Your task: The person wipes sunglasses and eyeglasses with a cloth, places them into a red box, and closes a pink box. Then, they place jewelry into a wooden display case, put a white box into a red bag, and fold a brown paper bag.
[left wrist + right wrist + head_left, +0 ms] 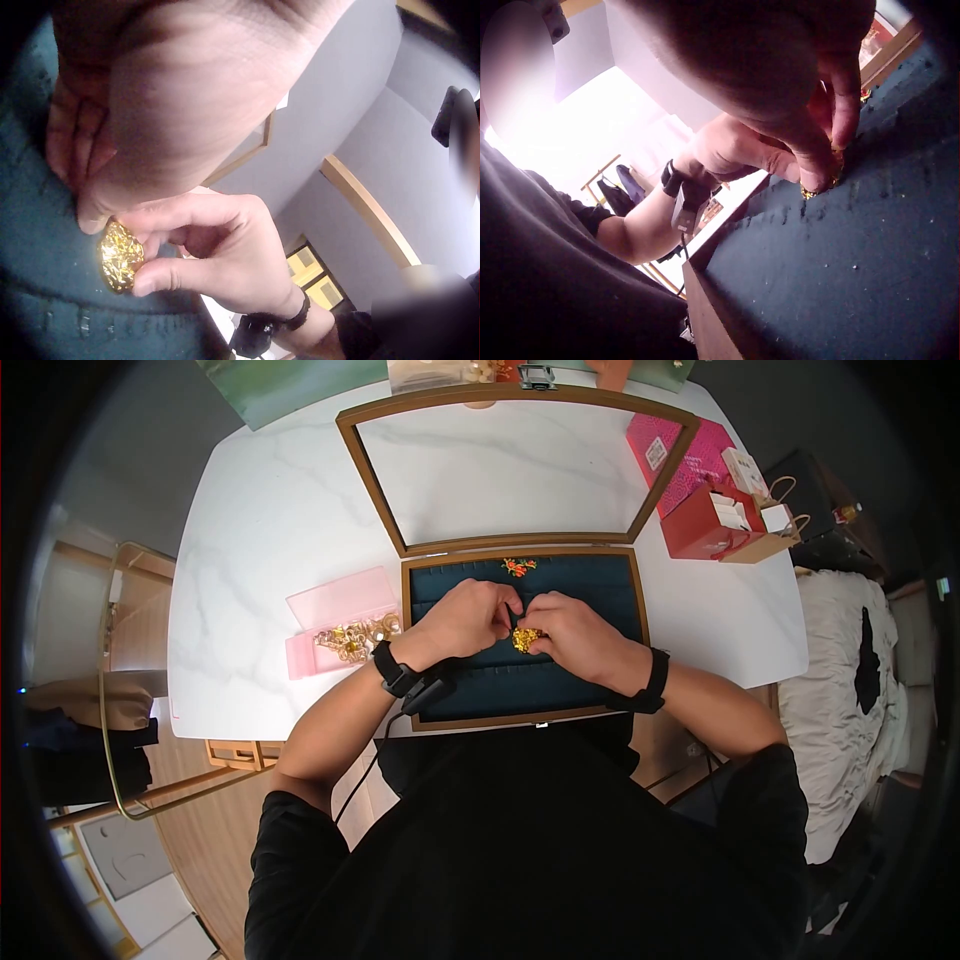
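A shiny gold piece (pixel 526 640) is pinched between the thumb and fingers of my right hand (pixel 585 643), over the dark teal padded inside of a wooden-framed case (pixel 408 590). My left hand (pixel 462 622) is just left of it, fingers bent down at the padding. In the left wrist view, the tip of my left thumb meets the upper edge of the gold piece (pixel 120 259); whether those fingers grip anything is hidden. Only a gold edge (pixel 808 193) shows under my right fingers in the right wrist view. A red and gold ornament (pixel 519 567) lies near the case's back edge.
The case's glass lid (pixel 365 470) stands raised behind. Left of the case, a pink box (pixel 300 657) holds several gold-coloured pieces, its lid raised. Red and brown paper bags (pixel 700 530) and a pink box (pixel 690 448) stand at the white table's right back.
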A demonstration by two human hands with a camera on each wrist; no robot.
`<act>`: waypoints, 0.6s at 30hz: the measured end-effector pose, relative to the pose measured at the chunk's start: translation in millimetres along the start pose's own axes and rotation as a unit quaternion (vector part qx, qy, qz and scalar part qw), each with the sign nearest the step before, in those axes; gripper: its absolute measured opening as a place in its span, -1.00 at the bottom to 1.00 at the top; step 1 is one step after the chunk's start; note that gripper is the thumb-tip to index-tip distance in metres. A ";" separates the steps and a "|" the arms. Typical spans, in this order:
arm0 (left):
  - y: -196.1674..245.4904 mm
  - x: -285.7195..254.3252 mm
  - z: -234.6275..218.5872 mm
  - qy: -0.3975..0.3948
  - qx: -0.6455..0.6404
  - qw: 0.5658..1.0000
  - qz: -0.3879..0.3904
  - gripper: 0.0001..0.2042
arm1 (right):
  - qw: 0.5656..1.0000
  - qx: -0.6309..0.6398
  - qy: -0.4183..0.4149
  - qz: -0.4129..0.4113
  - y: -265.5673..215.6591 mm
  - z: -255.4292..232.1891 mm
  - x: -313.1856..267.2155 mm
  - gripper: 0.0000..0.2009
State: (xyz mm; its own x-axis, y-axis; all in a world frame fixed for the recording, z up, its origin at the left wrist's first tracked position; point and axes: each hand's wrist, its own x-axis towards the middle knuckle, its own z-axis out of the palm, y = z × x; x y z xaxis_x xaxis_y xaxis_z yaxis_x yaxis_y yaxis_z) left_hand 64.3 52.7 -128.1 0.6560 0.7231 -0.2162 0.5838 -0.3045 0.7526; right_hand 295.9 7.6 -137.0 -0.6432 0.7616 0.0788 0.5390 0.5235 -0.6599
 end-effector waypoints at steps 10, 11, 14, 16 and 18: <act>-4.7 2.7 1.4 -0.005 -0.019 1.000 -0.012 -0.74 | 0.999 -0.013 -0.006 -0.045 2.6 -3.0 3.8 -0.73; -4.3 3.3 1.3 -0.006 -0.020 1.000 -0.012 -0.75 | 0.999 -0.014 -0.005 -0.046 2.9 -4.5 4.1 -0.73; -2.4 4.6 -1.2 -0.017 -0.026 0.999 -0.022 -0.76 | 0.999 -0.005 -0.025 -0.044 2.6 -8.0 5.5 -0.73; -4.4 5.8 -0.9 -0.018 -0.027 0.999 -0.024 -0.76 | 0.998 -0.003 -0.032 -0.046 2.5 -9.5 6.0 -0.74; -4.5 6.1 -1.1 -0.018 -0.029 0.999 -0.026 -0.76 | 0.999 0.004 -0.027 -0.039 3.4 -8.2 4.2 -0.73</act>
State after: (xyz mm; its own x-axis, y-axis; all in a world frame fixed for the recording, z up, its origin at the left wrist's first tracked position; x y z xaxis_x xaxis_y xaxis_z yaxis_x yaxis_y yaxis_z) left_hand 65.1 59.2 -132.1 0.6435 0.7134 -0.2774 0.5892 -0.2303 0.7745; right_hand 299.5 15.7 -132.8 -0.7108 0.6976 0.0902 0.4820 0.5764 -0.6599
